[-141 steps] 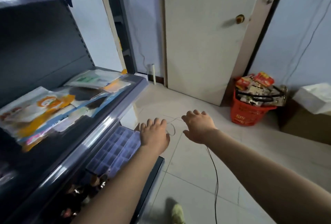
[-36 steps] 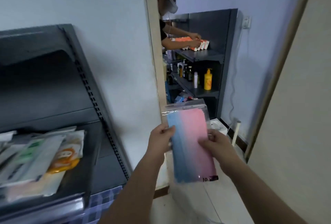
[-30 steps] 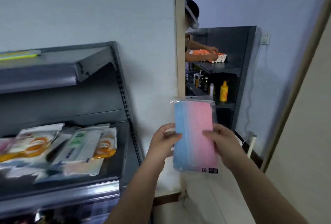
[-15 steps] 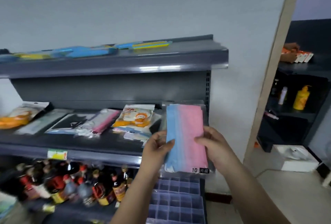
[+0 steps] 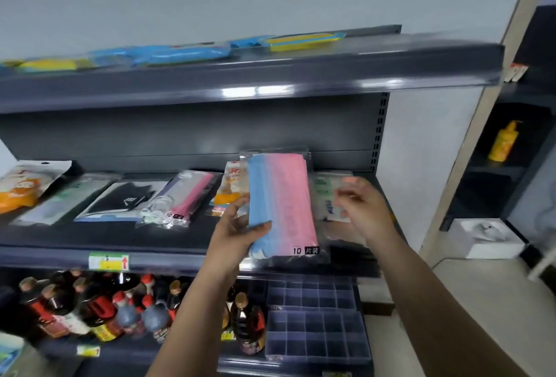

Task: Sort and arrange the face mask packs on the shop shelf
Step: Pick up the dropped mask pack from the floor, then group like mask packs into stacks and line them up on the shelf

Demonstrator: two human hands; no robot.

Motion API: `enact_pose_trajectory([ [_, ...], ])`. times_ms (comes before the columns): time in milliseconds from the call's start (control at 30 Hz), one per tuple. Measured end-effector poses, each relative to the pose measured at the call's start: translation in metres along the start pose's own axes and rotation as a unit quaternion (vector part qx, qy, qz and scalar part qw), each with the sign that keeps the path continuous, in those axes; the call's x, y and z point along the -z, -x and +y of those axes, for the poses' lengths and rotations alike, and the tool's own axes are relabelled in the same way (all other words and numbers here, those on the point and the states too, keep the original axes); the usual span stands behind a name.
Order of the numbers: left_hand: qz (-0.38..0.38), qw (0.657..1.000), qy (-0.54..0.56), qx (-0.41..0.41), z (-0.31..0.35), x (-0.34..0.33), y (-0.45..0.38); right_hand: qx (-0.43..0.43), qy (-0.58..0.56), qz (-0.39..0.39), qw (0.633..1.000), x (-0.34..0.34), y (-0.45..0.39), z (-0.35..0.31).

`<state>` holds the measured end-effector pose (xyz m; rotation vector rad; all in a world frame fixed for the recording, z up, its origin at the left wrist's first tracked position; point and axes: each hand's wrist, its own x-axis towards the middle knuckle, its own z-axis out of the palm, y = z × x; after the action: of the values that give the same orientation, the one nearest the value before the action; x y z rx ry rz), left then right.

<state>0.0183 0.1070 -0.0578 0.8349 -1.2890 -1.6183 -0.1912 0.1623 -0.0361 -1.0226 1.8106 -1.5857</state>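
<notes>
The left hand [image 5: 240, 232] grips a blue and pink mask pack [image 5: 282, 205] by its lower left edge, thumb across the front and fingers behind. The pack stands nearly upright in front of the right part of the middle shelf [image 5: 180, 253], its printed corner at the bottom right. The right hand [image 5: 365, 211] is off the pack, just to its right, with fingers loosely spread and holding nothing; the fingertips are blurred.

On the middle shelf, flat packs lie in a row. From the left: an orange and white pack [image 5: 21, 187], a pale green pack [image 5: 64, 199], a black pack [image 5: 120, 200] and a pink and grey pack [image 5: 180, 199]. An orange printed pack [image 5: 233, 185] lies partly behind the held pack. A clear pack with green print [image 5: 326, 196] lies behind the right hand.

The top shelf [image 5: 270, 75] carries blue packs [image 5: 180, 53] and yellow packs [image 5: 301, 39] lying flat.

Below the middle shelf, dark bottles [image 5: 99, 304] stand at the left. Compartment trays [image 5: 316, 325] sit at the right. A yellow pump bottle [image 5: 504, 141] stands on a separate dark rack at the far right.
</notes>
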Motion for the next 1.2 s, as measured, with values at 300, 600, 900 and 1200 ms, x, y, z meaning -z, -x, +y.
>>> enact_pose_trajectory([
  [300, 0.010, 1.000, -0.008, 0.004, -0.003, 0.002, -0.044, -0.045, 0.256, -0.044, 0.965, 0.028, -0.063, 0.033],
  [600, 0.034, 0.999, -0.030, -0.006, -0.008, -0.005, -0.063, -0.075, 0.148, -0.052, 0.985, 0.032, -0.082, 0.049],
  [900, 0.084, 0.995, 0.010, -0.044, -0.014, 0.002, -0.061, -0.051, -0.077, -0.060, 0.994, 0.043, -0.099, 0.040],
  [1200, 0.151, 0.984, 0.027, -0.090, 0.002, 0.045, -0.038, -0.040, -0.207, -0.108, 0.972, 0.001, -0.097, 0.009],
])
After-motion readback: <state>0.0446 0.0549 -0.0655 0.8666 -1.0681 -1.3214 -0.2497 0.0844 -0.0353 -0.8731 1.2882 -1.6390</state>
